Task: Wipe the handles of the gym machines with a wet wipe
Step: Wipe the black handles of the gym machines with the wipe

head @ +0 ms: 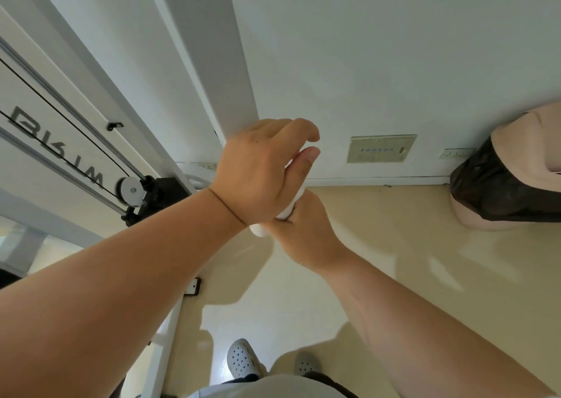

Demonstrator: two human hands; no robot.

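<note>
Forearms nearest us; left hand [258, 172] curled around white wet wipe [291, 203], right hand [306, 230] gripping beneath, right of cable-machine pulley [131, 190]. Wiping step, we judge; handle hidden; next, rub lengthwise.

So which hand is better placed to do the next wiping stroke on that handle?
Probably the left hand: it is wrapped around the white wet wipe. The right hand grips just below it, apparently steadying the handle, which is hidden.

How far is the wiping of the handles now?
Nothing shows as finished. In hand: the left hand is closed around a white wipe, with the right hand just below it; any handle underneath is hidden. Left: the cable machine beside them shows no wiped part.
</note>
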